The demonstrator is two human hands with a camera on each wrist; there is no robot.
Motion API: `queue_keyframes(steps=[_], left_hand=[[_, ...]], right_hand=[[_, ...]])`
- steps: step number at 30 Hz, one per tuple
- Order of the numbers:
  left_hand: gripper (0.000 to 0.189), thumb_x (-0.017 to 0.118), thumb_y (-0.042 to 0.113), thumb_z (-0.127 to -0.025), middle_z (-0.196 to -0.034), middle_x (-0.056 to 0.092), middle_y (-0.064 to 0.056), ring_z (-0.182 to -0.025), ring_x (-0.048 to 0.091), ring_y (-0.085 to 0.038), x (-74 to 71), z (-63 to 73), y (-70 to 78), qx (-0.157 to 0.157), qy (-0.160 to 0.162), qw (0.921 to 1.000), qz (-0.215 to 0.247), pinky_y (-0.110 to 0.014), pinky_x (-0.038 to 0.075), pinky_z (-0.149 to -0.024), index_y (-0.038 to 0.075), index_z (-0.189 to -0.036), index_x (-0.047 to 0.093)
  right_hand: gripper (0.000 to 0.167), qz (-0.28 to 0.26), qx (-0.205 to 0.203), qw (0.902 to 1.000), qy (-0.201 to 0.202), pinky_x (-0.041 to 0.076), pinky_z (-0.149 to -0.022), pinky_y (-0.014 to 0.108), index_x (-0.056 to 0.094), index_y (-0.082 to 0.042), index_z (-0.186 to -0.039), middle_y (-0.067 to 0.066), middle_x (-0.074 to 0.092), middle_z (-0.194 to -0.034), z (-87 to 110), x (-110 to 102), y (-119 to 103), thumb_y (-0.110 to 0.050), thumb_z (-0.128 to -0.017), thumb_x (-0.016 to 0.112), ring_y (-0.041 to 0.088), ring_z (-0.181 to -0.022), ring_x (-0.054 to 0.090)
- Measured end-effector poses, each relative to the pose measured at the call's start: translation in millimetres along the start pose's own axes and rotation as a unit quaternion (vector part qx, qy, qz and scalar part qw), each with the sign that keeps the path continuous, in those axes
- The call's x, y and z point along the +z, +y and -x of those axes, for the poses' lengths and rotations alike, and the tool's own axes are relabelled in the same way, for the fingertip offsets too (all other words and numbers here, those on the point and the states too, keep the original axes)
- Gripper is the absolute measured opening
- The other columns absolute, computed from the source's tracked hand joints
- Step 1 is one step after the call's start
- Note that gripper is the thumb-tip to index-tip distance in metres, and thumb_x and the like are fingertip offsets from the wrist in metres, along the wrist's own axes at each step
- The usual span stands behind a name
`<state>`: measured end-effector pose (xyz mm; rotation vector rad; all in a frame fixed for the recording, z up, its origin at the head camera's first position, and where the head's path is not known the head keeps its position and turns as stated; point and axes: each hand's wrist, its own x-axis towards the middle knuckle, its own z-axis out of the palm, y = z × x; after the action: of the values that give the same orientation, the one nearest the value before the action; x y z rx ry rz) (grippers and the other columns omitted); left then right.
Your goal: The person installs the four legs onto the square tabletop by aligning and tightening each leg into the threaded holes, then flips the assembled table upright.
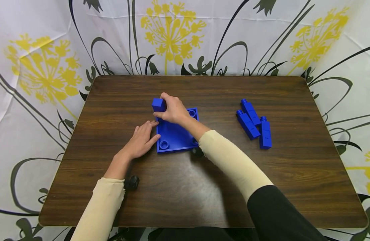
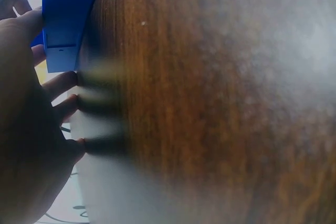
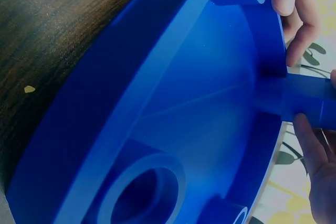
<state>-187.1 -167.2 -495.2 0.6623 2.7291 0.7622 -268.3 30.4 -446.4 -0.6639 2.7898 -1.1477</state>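
Observation:
A square blue tray-like piece (image 1: 177, 135) lies on the table with its raised rim up and round sockets (image 1: 164, 145) in its corners. My right hand (image 1: 173, 109) grips a blue leg-like block (image 1: 158, 104) between thumb and fingers, standing it upright at the far left corner. In the right wrist view the lower end of that block (image 3: 304, 98) meets the corner inside the rim. My left hand (image 1: 141, 139) rests against the tray piece's left side, fingers stretched out and thumb at the rim; the left wrist view shows its fingertips (image 2: 65, 80) by the tabletop.
Three more blue blocks (image 1: 248, 124), each with a round peg at one end, lie in a group on the right of the brown wooden table (image 1: 305, 187). Behind the table hangs a white curtain (image 1: 112, 26) with yellow and dark flower prints.

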Motion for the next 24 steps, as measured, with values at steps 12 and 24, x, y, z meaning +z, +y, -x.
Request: queue_keyframes(steps=[12,24], left_hand=[[0.061,0.041,0.046,-0.104,-0.157,0.027,-0.014,-0.148,0.010,-0.036,0.1,0.3,0.1,-0.002,-0.001,1.0000,-0.001,-0.066,0.005,-0.111,0.011,-0.152,0.028],[0.062,0.041,0.045,-0.104,-0.157,0.026,-0.014,-0.148,0.009,-0.037,-0.3,-0.5,-0.6,0.002,-0.006,1.0000,-0.003,-0.067,0.004,-0.110,0.008,-0.152,0.028]], right_hand=[[0.045,0.007,0.025,0.9996,-0.011,0.050,-0.077,0.027,0.051,-0.012,-0.107,0.004,0.066,-0.108,-0.9,-0.1,-1.6,-0.039,-0.083,0.078,0.015,-0.091,0.063],[0.066,0.012,0.006,0.9983,-0.057,0.047,-0.090,0.033,0.051,-0.015,-0.133,0.005,0.060,-0.125,-1.7,-8.4,-4.0,-0.043,-0.081,0.079,0.018,-0.110,0.058]])
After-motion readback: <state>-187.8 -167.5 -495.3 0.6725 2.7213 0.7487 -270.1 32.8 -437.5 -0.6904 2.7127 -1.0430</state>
